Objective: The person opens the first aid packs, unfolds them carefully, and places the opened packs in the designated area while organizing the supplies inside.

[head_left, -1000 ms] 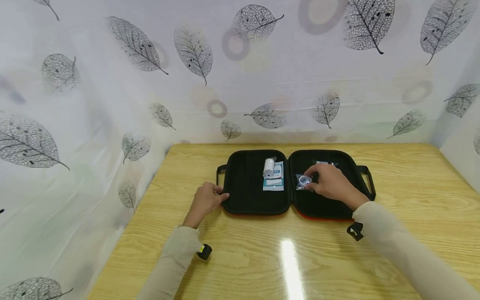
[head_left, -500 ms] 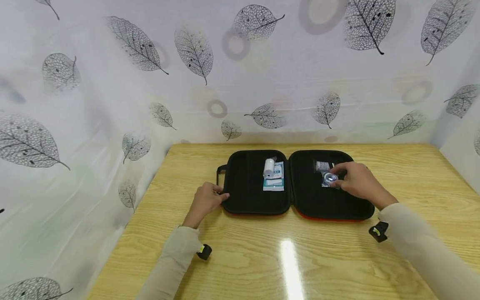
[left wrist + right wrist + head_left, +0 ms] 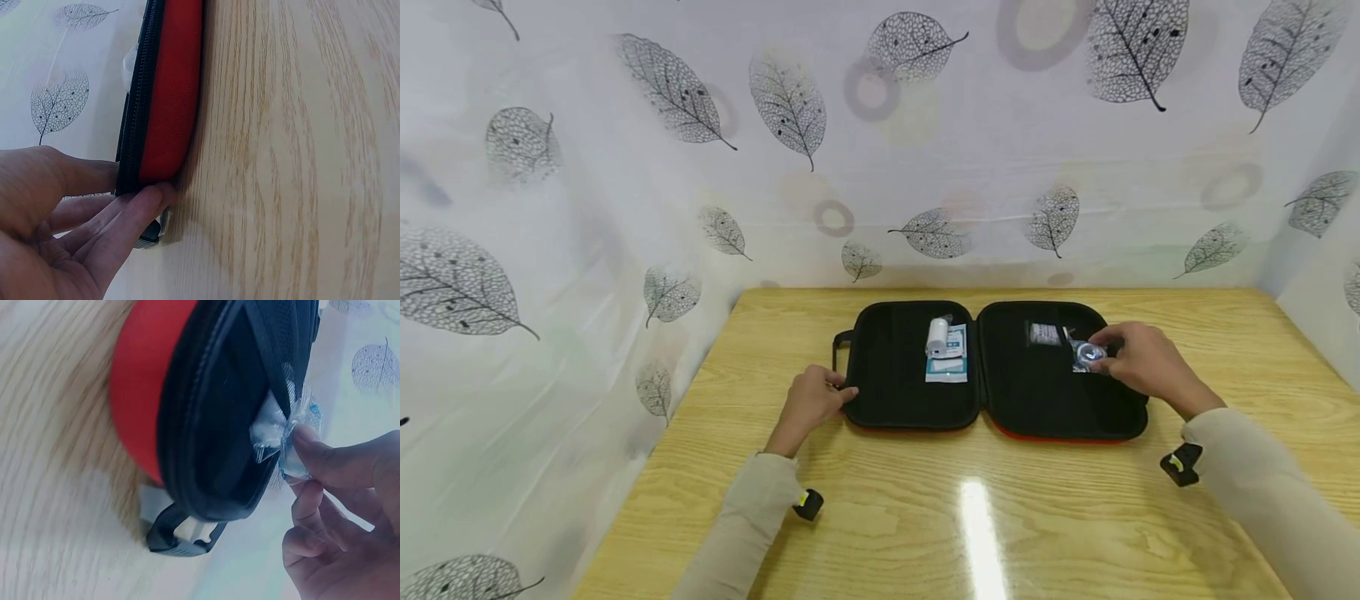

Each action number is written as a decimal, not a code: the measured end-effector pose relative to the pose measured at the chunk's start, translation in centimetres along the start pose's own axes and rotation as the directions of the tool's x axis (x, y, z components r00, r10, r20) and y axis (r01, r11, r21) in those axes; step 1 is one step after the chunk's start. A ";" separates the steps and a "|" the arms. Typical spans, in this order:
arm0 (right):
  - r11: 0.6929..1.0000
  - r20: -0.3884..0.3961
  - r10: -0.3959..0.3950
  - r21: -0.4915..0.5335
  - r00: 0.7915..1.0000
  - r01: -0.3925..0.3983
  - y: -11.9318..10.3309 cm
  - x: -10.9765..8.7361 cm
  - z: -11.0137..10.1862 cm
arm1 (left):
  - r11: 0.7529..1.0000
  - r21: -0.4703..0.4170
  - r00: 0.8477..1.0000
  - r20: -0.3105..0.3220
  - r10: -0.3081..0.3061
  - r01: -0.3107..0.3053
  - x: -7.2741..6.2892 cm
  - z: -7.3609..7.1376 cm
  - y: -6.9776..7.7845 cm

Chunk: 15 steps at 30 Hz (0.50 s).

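A black-lined, red-shelled zip case (image 3: 887,367) lies unfolded flat on the table. My left hand (image 3: 812,400) grips its left edge, thumb on the rim; the left wrist view has the fingers against the red side (image 3: 172,106) by the zipper. Over the right half (image 3: 1045,404), my right hand (image 3: 1150,367) pinches a small clear packet (image 3: 1088,356) with a round, ring-shaped thing inside. In the right wrist view thumb and fingertip squeeze the crinkled packet (image 3: 294,453) beside a black strap (image 3: 269,359). A wrapped white roll (image 3: 1045,334) lies left of it.
In the left half, a white cylinder (image 3: 937,335) in clear wrap rests by white-and-teal packets (image 3: 947,370). A carry handle (image 3: 842,340) sticks out at the left end. A leaf-printed sheet (image 3: 925,167) hangs behind the wooden table (image 3: 895,517).
My right hand has carried the clear packet rightward, from near the case's fold to the right half's outer side, uncovering the wrapped white roll. The left hand keeps its place.
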State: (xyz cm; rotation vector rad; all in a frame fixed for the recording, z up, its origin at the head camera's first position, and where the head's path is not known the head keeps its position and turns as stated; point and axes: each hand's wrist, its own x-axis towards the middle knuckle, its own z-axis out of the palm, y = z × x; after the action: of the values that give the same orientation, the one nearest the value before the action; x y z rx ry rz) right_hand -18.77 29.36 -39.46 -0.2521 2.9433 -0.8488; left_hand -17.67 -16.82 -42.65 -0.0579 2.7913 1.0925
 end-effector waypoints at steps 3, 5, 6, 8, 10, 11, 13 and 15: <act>1.000 -0.007 0.009 -0.008 1.000 -0.009 0.6 0.0 0.0 | 1.000 0.004 1.000 -0.002 0.003 -0.003 0.0 0.0 0.0; 1.000 -0.009 0.010 -0.022 1.000 -0.011 0.9 0.0 -0.1 | 1.000 0.009 1.000 -0.004 0.005 -0.005 0.0 0.0 0.0; 1.000 -0.009 0.010 -0.028 1.000 -0.010 1.1 0.1 -0.1 | 1.000 0.009 1.000 -0.005 0.005 -0.005 0.0 0.0 0.0; 0.999 -0.008 0.006 -0.041 1.000 -0.006 1.4 0.1 0.0 | 1.000 0.009 1.000 -0.006 0.005 -0.005 0.0 0.0 0.0; 0.999 0.001 0.011 -0.045 1.000 -0.011 1.6 0.2 0.1 | 1.000 0.008 1.000 -0.006 0.006 -0.005 0.0 0.0 0.0; 0.999 0.004 0.007 -0.047 1.000 -0.007 1.7 0.3 0.2 | 1.000 0.007 1.000 -0.007 0.005 -0.005 0.0 0.0 0.0; 0.999 0.012 0.005 -0.046 1.000 -0.005 1.8 0.4 0.5 | 1.000 0.003 1.000 -0.006 0.004 -0.004 0.0 0.0 0.0; 0.999 0.018 0.000 -0.049 1.000 0.000 1.9 0.6 0.7 | 1.000 0.000 1.000 -0.003 0.000 0.000 0.0 0.0 0.0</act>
State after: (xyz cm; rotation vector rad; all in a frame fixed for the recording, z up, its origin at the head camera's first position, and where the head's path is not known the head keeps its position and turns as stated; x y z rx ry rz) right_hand -19.51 30.47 -41.04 -0.2610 2.9504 -0.7715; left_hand -17.72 -16.77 -42.66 -0.0602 2.7941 1.0934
